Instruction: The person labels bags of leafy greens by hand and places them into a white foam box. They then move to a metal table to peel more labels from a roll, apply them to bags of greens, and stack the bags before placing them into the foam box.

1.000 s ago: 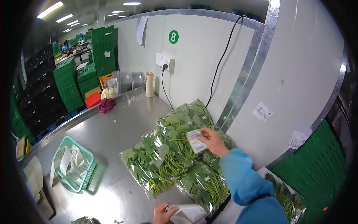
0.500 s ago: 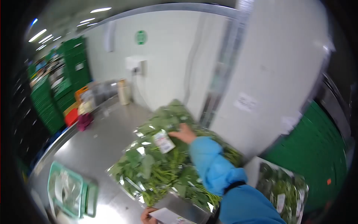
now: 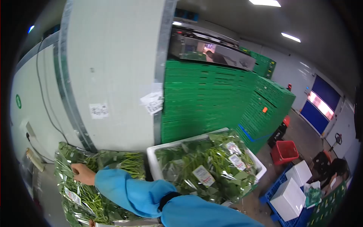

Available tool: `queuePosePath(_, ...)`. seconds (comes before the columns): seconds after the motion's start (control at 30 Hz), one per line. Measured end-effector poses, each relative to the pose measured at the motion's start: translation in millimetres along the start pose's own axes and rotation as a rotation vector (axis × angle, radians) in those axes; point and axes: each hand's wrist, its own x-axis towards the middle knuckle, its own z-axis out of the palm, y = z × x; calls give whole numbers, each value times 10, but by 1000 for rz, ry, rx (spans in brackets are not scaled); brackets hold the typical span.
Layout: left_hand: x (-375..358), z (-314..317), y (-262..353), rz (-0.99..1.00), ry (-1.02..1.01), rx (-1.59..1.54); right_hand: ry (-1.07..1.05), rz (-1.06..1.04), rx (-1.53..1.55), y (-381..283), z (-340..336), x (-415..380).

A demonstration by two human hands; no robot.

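The view has swung to the right since a moment ago: the grey wall panel (image 3: 113,75) and tall stacks of green crates (image 3: 211,98) now fill the frame, where the steel desk filled it before. In front of the crates stands a white box (image 3: 153,159) heaped with bagged greens (image 3: 211,170), their labels facing up; this box sat at the edge of view earlier and is now near the centre, so attention seems to be moving to it. At lower left, the bags of greens on the desk (image 3: 75,189) remain stacked against the wall. The right hand (image 3: 81,174), in a blue sleeve (image 3: 132,193), still rests flat on top of that stack, fingers spread and gripping nothing, the label it placed now stuck lower down. The left hand is only a sliver at the bottom edge; I cannot tell its state.
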Motion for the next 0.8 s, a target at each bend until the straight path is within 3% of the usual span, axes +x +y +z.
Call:
queuePosePath(0.07, -17, -98, -222, 15, -53, -3, 10, -46, -82, -614, -649, -118)
queuePosePath(0.17, -334, 417, 487, -32, -133, -83, -17, -33, -47, -1373, -1911, -565)
queuePosePath(0.2, -390, 470, 578, -33, -131, -79, -10, 62, -31, -1707, -2380, -809)
queuePosePath(0.23, -429, 504, 647, 83, -255, -51, 74, 85, 10, -2016, -2800, -1083)
queuePosePath(0.27, -480, 546, 714, 198, -376, -19, 116, 168, -178, -2389, -3237, -1366)
queuePosePath(0.37, -692, 752, 962, 352, -482, 16, 347, 213, -375, -3080, -4307, -2256)
queuePosePath(0.53, -1358, 1477, 1675, 397, -630, 236, 367, 393, -602, -3833, -5465, -3616)
queuePosePath(0.63, -1708, 1892, 1766, 327, -885, 151, 177, 621, -737, -4159, -5848, -4083)
queuePosePath(0.67, -1819, 2210, 1650, 439, -740, 135, 110, 722, -765, -4242, -5936, -4166)
queuePosePath(0.7, -1900, 2384, 1750, 495, -873, 172, 81, 715, -746, -4261, -6030, -4221)
queuePosePath(0.77, -2117, 2658, 1778, 401, -1052, 188, -170, 925, -527, -4284, -6196, -4253)
queuePosePath(0.8, -2223, 2766, 1768, 414, -1124, 234, -443, 939, -585, -4299, -6234, -4131)
